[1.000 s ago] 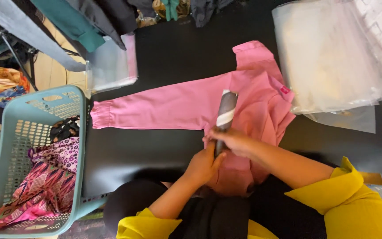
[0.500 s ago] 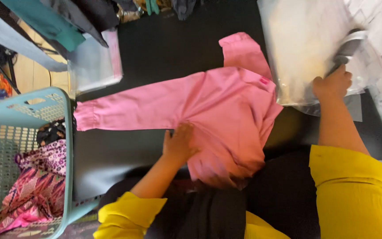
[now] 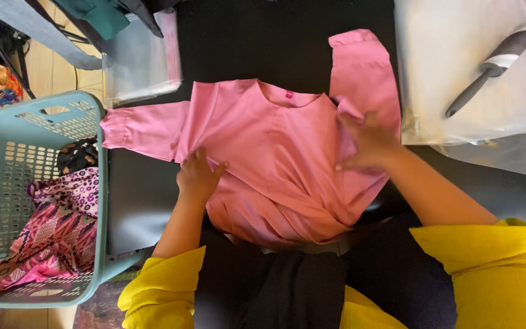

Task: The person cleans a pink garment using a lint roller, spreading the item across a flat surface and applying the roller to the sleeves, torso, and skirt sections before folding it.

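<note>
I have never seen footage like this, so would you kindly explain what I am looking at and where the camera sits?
There is no machine here: a person wears a camera on the head, looking down at their own bare hands. The left hand and right hand press flat on a pink long-sleeved top spread on a black table; neither has a grip on anything. A lint roller lies on clear plastic bags at the right. A light blue laundry basket holding patterned cloth stands at the left.

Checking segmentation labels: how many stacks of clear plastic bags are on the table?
2: one clear bag stack at top left beside the basket, one at top right under the lint roller. Others may lie outside the frame.
</note>
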